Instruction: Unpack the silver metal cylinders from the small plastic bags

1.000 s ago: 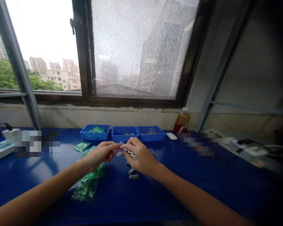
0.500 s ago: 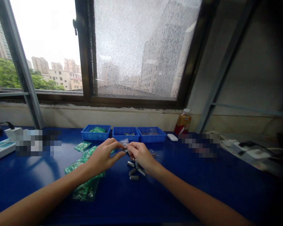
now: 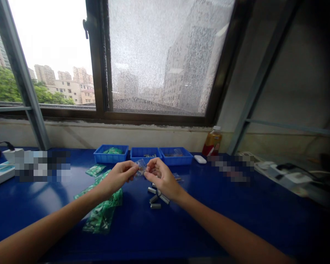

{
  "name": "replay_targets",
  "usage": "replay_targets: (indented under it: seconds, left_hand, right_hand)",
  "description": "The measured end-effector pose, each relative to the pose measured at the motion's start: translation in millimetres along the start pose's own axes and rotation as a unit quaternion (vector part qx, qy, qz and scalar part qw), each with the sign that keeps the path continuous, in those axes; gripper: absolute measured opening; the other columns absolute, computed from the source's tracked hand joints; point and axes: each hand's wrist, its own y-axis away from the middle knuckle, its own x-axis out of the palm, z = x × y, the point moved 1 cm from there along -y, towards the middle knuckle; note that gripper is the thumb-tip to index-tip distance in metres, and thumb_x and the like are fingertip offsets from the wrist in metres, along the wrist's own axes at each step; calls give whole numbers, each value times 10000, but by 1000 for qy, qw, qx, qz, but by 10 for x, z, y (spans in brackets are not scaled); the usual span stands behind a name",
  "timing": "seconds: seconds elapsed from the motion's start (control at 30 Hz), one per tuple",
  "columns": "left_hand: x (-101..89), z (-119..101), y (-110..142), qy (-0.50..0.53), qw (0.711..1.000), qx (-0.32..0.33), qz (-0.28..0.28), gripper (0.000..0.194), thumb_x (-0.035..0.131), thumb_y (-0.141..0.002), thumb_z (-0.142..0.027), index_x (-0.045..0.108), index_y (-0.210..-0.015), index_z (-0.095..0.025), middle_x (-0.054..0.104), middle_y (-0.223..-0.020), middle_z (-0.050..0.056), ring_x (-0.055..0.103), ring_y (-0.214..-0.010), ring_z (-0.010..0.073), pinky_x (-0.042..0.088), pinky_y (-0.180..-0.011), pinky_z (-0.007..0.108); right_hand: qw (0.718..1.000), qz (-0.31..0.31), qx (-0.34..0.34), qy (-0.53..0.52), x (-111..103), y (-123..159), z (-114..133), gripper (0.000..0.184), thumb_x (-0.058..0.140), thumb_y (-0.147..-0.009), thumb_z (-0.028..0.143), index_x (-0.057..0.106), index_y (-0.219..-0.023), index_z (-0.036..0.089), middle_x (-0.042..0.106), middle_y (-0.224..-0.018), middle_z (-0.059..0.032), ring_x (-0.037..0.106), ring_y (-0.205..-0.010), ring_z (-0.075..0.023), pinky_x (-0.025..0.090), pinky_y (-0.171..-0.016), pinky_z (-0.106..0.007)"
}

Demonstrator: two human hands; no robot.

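Between my hands is a small clear plastic bag [image 3: 140, 167] with small contents I cannot make out. My left hand [image 3: 121, 175] is closed, pinching the bag's left side between thumb and fingers. On the other side, my right hand [image 3: 162, 179] has its fingers curled and its thumb at the bag's right edge, closed on it. Several short silvery metal cylinders [image 3: 155, 206] lie on the blue table just below my right hand. Flat clear packets with green contents [image 3: 99, 216] are spread under and beside my left forearm.
Along the back stand three blue trays: a left one [image 3: 111, 158] with green packets, a middle one [image 3: 134, 157] with metal pieces, and a right one [image 3: 176, 160] with clear bags. A bottle [image 3: 212, 141] and a white case [image 3: 200, 159] stand to their right. A power strip [image 3: 1, 174] lies left.
My left thumb and fingers have closed on the plastic bag, which now shows more fully between my hands. My right hand has turned slightly, its fingers more spread. The view has shifted slightly.
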Motion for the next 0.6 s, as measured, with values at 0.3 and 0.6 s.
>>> replay_targets:
  seconds: [0.3, 0.6]
  left_hand:
    - [33, -9, 33, -124, 991, 29, 33, 336, 446, -832, -447, 573, -921, -149, 600, -819, 37, 527, -729, 153, 406, -627, 244]
    - [117, -35, 114, -336, 924, 155, 95, 206, 442, -851, -296, 603, -920, -186, 600, -889, 54, 551, -819, 179, 421, -741, 288]
  right_hand:
    - [995, -44, 2, 88, -275, -215, -142, 118, 534, -736, 277, 558, -741, 162, 568, -651, -3, 508, -578, -110, 410, -541, -227]
    - [875, -146, 2, 461, -1215, -496, -494, 255, 518, -761, 285, 604, -938, 123, 616, -786, -76, 554, -727, -182, 405, -692, -286]
